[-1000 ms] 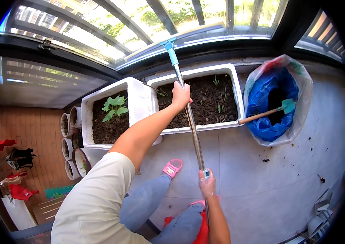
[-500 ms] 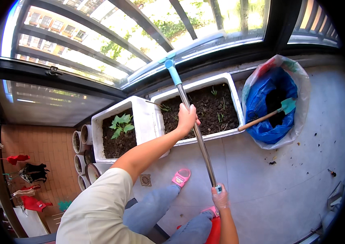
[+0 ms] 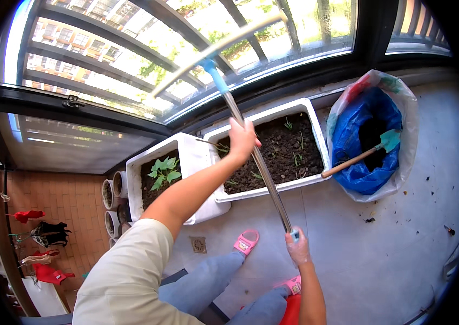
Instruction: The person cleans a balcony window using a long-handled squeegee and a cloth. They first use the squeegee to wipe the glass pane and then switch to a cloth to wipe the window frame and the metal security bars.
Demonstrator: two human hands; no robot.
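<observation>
A long-handled window squeegee [image 3: 262, 165] with a metal pole and a light-blue neck slants across the middle of the view. My left hand [image 3: 242, 140] is closed around the pole's upper part. My right hand [image 3: 298, 248], in a thin clear glove, grips its lower end. The wide, pale squeegee head [image 3: 229, 40] is in front of the window glass [image 3: 132, 59]; I cannot tell if it touches the pane. Below the pole lies a white planter [image 3: 270, 190] of dark soil with small green shoots.
Another white planter [image 3: 200, 203] with a leafy plant [image 3: 164, 172] stands to the left, beside several small pots [image 3: 109, 194]. On the right, a bag lined in blue plastic [image 3: 343, 138] holds soil, and a small wooden-handled shovel [image 3: 356, 161] rests across it.
The squeegee head has gone up from the lower edge of the window to higher on the glass, and has turned to show its pale strip. Both hands keep their grip.
</observation>
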